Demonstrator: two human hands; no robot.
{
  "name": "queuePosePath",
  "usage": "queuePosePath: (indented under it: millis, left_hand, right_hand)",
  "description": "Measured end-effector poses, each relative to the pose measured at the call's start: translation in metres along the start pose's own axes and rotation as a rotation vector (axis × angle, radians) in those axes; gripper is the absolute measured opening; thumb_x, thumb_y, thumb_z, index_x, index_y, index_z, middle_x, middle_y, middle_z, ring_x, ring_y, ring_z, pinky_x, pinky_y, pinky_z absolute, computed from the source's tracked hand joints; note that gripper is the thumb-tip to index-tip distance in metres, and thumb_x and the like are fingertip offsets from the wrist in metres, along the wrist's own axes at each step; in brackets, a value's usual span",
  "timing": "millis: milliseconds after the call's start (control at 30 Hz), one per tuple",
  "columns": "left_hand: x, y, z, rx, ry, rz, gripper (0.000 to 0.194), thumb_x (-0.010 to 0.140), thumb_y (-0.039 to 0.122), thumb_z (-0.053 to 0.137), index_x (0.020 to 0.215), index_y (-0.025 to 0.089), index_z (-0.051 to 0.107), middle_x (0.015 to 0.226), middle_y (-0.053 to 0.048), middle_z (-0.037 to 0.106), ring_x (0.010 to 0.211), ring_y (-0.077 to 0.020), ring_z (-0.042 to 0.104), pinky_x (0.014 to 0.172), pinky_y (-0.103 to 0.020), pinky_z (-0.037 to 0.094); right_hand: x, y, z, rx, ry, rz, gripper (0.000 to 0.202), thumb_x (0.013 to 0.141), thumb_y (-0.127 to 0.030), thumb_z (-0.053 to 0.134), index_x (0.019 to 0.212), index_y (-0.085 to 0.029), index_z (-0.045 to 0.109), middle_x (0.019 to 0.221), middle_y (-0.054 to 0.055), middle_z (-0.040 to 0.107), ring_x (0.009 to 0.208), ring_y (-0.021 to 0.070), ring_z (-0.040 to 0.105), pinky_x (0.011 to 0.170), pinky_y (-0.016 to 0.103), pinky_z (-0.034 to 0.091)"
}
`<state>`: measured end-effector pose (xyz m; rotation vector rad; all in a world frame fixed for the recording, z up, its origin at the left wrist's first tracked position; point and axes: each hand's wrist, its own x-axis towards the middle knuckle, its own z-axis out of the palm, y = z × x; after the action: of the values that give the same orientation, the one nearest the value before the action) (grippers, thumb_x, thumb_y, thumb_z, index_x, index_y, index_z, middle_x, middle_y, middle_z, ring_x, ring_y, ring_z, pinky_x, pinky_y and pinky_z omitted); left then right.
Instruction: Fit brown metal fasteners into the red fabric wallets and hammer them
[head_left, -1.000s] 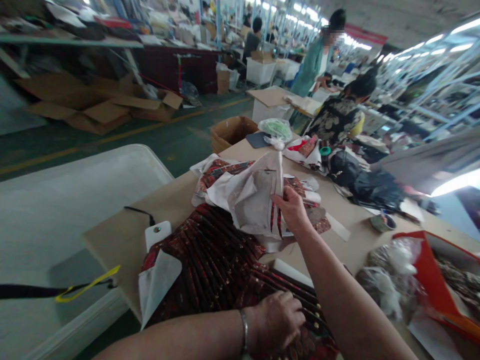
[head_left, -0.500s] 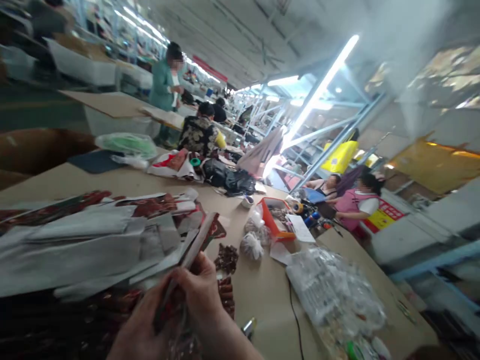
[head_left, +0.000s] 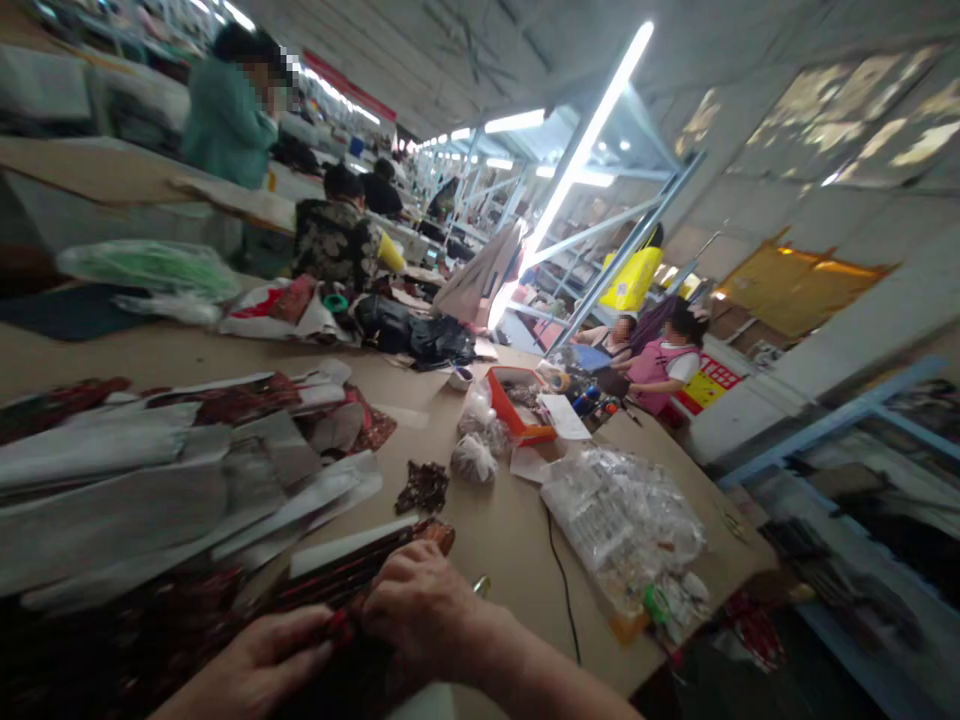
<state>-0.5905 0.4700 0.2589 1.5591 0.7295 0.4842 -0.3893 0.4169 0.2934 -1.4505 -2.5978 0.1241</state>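
My left hand (head_left: 274,645) is closed at the bottom, pinching the edge of dark red patterned fabric (head_left: 341,628). Just right of it, my right hand (head_left: 420,600) curls over the same fabric, its fingertips pressed down and partly hidden. A stack of dark red folded strips (head_left: 352,560) lies under and beyond my right hand, with a pale strip (head_left: 330,550) along its far side. Left of the hands, long whitish pieces (head_left: 135,500) with red patterned faces are spread over the table. A small brown patterned bundle (head_left: 422,487) lies beyond my right hand.
On the table (head_left: 510,560) stand an orange box (head_left: 517,405) and knotted plastic bags (head_left: 475,458). A heap of clear plastic packets (head_left: 622,510) lies at right, beside a black cord (head_left: 559,580). Dark bags (head_left: 412,330) lie at the back. Several people work beyond.
The pale-backed strip held up between my hands is no longer raised. My hands have come down onto dark red fabric, the right one turned over it. The view has swung right.
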Motion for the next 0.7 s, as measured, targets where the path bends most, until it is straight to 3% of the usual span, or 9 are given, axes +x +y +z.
queuePosePath:
  millis: [33,100,167,267,367,500,600,700]
  left_hand:
    - [-0.005,0.008,0.0,0.106,-0.077,0.005,0.029,0.079,0.044,0.056,0.087,0.021,0.071,0.083,-0.002,0.071,0.08,-0.0225,0.066,0.075,-0.031,0.056]
    - [-0.013,0.02,0.005,0.331,-0.031,0.08,0.026,0.084,0.034,0.051,0.1,0.021,0.067,0.095,-0.004,0.069,0.089,-0.0205,0.063,0.085,-0.031,0.051]
    - [-0.018,0.023,0.015,0.552,0.026,0.17,0.026,0.088,0.024,0.042,0.099,0.018,0.065,0.101,-0.007,0.067,0.096,-0.0205,0.06,0.092,-0.035,0.047]
    - [-0.026,0.02,0.034,0.782,-0.086,0.256,0.023,0.087,0.017,0.043,0.098,0.017,0.063,0.102,-0.01,0.064,0.098,-0.0229,0.057,0.091,-0.04,0.045]
    - [-0.032,0.019,0.044,0.848,-0.237,0.11,0.017,0.085,0.019,0.047,0.095,0.016,0.061,0.093,-0.009,0.066,0.087,-0.0221,0.061,0.08,-0.036,0.049]
    - [-0.019,0.015,0.032,0.84,-0.342,-0.078,0.021,0.088,0.029,0.045,0.087,0.019,0.062,0.081,-0.006,0.067,0.074,-0.0196,0.063,0.068,-0.029,0.048]
    - [0.008,-0.001,0.019,0.905,-0.314,-0.181,0.027,0.089,0.034,0.042,0.084,0.019,0.064,0.082,-0.007,0.068,0.077,-0.0205,0.064,0.069,-0.029,0.048]
    - [0.036,-0.025,0.014,0.988,-0.271,-0.283,0.03,0.089,0.036,0.041,0.087,0.017,0.065,0.087,-0.012,0.069,0.082,-0.0233,0.065,0.073,-0.032,0.049]
  right_hand:
    - [-0.007,-0.002,0.0,-0.022,-0.069,-0.016,0.011,0.085,-0.033,0.057,0.087,-0.023,0.057,0.087,0.001,0.062,0.086,0.017,0.052,0.082,0.031,0.039]
    - [-0.023,-0.005,0.001,-0.054,-0.16,-0.017,0.003,0.085,-0.022,0.056,0.087,-0.02,0.055,0.087,0.004,0.061,0.082,0.0175,0.052,0.077,0.03,0.039]
    - [-0.039,-0.007,0.003,-0.014,-0.192,0.054,0.006,0.085,-0.012,0.051,0.085,-0.018,0.053,0.084,0.005,0.061,0.079,0.0169,0.052,0.072,0.029,0.038]
    - [-0.058,-0.011,0.005,0.107,-0.239,0.157,0.013,0.086,-0.008,0.044,0.084,-0.019,0.05,0.074,0.002,0.06,0.067,0.0147,0.052,0.061,0.026,0.033]
    - [-0.069,-0.018,0.003,0.257,-0.249,0.189,0.012,0.09,-0.012,0.041,0.087,-0.02,0.05,0.07,-0.001,0.059,0.063,0.0127,0.052,0.058,0.025,0.031]
    - [-0.071,-0.003,0.013,0.405,-0.226,0.371,0.011,0.09,-0.025,0.046,0.093,-0.021,0.056,0.073,-0.001,0.063,0.065,0.0123,0.056,0.06,0.023,0.035]
    - [-0.069,0.03,0.038,0.526,-0.214,0.539,0.012,0.083,-0.029,0.056,0.092,-0.022,0.061,0.081,-0.001,0.066,0.073,0.0129,0.058,0.067,0.023,0.04]
    - [-0.066,0.064,0.076,0.559,-0.185,0.668,0.01,0.08,-0.026,0.056,0.08,-0.019,0.063,0.074,-0.001,0.064,0.07,0.0126,0.056,0.065,0.022,0.041]
